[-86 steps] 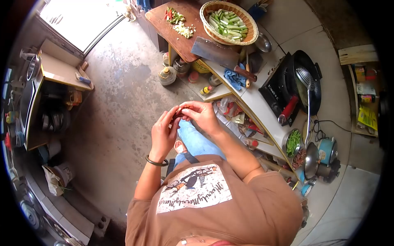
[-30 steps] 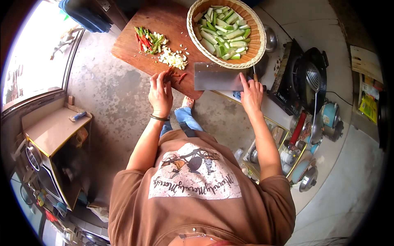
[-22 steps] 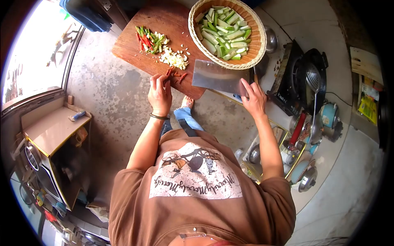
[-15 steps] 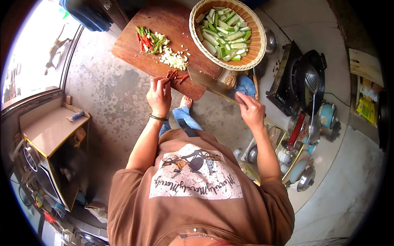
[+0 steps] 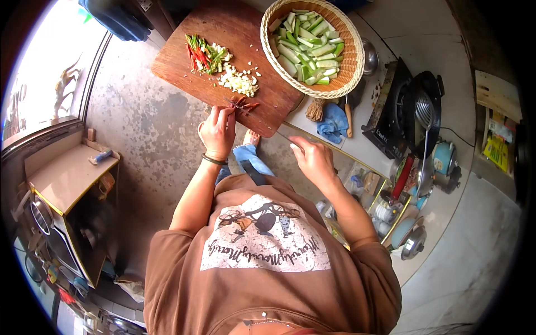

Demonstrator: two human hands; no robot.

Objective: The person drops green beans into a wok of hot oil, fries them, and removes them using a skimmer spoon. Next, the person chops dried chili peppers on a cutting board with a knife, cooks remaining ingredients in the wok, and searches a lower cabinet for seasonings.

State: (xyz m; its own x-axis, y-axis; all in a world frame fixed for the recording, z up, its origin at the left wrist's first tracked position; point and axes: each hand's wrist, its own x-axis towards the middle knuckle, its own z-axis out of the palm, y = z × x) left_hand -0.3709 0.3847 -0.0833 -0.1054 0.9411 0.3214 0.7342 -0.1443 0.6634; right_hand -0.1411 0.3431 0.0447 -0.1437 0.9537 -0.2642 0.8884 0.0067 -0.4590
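Observation:
My left hand [image 5: 218,133] is closed at the near edge of the wooden cutting board [image 5: 184,53], its fingertips pinching the end of some dried red chillies [image 5: 244,105]. My right hand [image 5: 314,159] grips a kitchen knife [image 5: 283,135], whose blade shows almost edge-on beside the board's near right corner; the handle is hidden in the fist. Farther up the board lie chopped red and green peppers [image 5: 202,54] and a pile of minced garlic [image 5: 238,81]. A wicker basket [image 5: 357,67] of cut green vegetable strips [image 5: 310,47] overlaps the board's right side.
To the right, a gas stove [image 5: 385,114] holds a black wok [image 5: 413,95] with a slotted spatula [image 5: 424,111]. A blue cloth [image 5: 333,123] and a bundled brush [image 5: 315,110] lie on the counter beside the board. Shelves below hold bowls. A small cabinet [image 5: 64,178] stands at left.
My right hand has moved left and down toward me, and the knife has turned from showing its broad side to nearly edge-on. My left hand stays at the chillies, which lie slightly more spread.

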